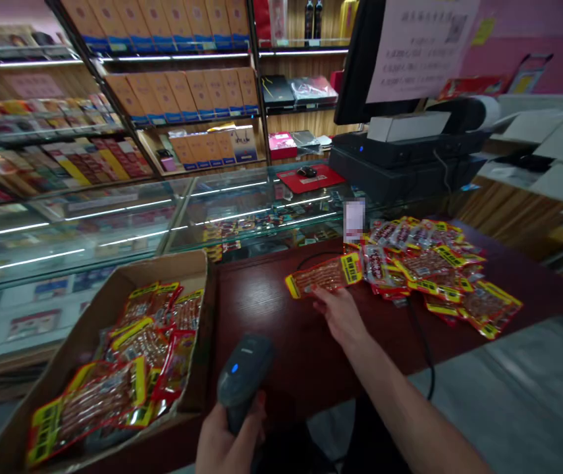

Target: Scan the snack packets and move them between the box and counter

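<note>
My left hand (232, 434) is wrapped round the handle of a dark grey barcode scanner (247, 368), which shows a blue light on its head. With its fingers at the lower edge of a snack packet (325, 276), my right hand (338, 313) grips it over the dark red tabletop (256, 289). The packet has yellow ends and long reddish-brown sticks behind clear film. To its right lies a pile of similar packets (429, 263). On the left, an open cardboard box (208, 329) holds several more packets (108, 395).
A glass display counter (177, 217) runs behind the table. At the back right stand a monitor (360, 66) and a black cash register (404, 161). A mouse (307, 172) rests on a red mat (286, 181). A black cable (427, 349) hangs over the table's front edge.
</note>
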Demonstrator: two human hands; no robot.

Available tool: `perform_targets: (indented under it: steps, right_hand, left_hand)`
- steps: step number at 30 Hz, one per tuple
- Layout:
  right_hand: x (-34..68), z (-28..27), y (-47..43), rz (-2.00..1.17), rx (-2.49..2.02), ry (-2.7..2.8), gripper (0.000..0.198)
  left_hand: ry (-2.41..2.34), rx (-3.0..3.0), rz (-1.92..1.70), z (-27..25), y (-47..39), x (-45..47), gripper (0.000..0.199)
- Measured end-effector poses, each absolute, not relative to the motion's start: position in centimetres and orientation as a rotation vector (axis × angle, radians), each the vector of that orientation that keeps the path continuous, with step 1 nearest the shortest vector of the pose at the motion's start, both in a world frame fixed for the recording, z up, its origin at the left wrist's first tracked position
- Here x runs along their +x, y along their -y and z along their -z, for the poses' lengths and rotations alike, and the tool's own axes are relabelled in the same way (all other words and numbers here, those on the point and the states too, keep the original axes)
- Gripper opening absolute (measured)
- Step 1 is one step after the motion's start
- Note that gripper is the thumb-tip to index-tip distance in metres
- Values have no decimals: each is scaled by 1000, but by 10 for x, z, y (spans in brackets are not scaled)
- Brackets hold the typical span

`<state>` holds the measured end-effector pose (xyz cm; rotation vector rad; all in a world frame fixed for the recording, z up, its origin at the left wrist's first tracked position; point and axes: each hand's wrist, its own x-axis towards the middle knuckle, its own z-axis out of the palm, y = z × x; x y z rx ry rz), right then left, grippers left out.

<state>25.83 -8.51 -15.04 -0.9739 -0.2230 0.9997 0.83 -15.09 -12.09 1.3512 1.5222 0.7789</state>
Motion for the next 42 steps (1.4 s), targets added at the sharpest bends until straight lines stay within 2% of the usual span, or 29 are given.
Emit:
perform_targets:
  steps: [7, 19, 30, 37, 42]
  right_hand:
    - [221, 178, 76, -1185, -861, 201, 29]
    - [225, 184, 72, -1220, -655, 170, 17]
    - [223, 184, 74, -1256, -601, 207, 4]
    - [223, 182, 73, -1272, -613, 159, 7]
    - [228, 188, 77, -1226, -708, 105, 12]
  left_hand:
    - [-1552, 1352, -829, 118, 155, 18, 41]
    - [-1528, 1296, -852, 123, 152, 29, 53]
    - [-1503, 1389, -811, 121, 151, 31, 46]
    - [-1488, 1341, -865, 124, 153, 24, 45]
    - [-1435, 1221, -846, 124, 150, 19, 34]
